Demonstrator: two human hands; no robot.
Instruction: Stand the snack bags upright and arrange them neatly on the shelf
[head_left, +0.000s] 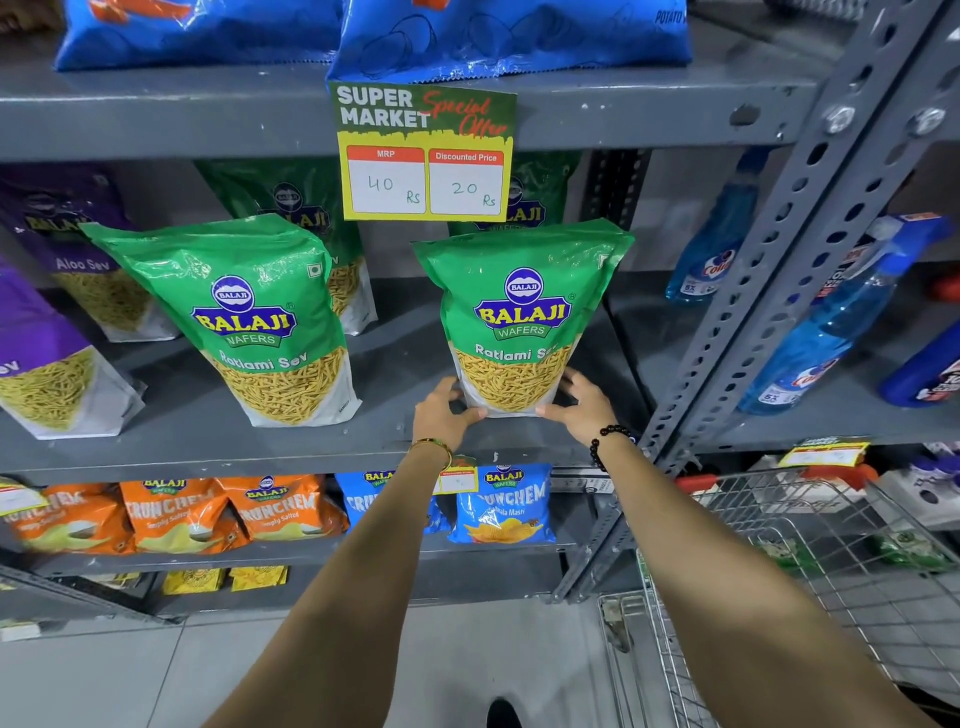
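A green Ratlami Sev bag (519, 317) stands upright near the front right of the grey middle shelf (395, 374). My left hand (441, 413) grips its lower left corner and my right hand (582, 402) grips its lower right corner. A second green Ratlami Sev bag (244, 317) stands upright to the left, leaning slightly. Two more green bags (301, 208) stand behind, partly hidden by the price sign. Purple Aloo Sev bags (57, 312) stand at the far left.
A yellow and green price sign (423, 150) hangs from the upper shelf edge. Blue spray bottles (831, 322) fill the right-hand rack behind a perforated upright post (779, 291). Orange and blue chip bags (182, 512) sit on the lower shelf. A wire trolley (810, 571) stands at lower right.
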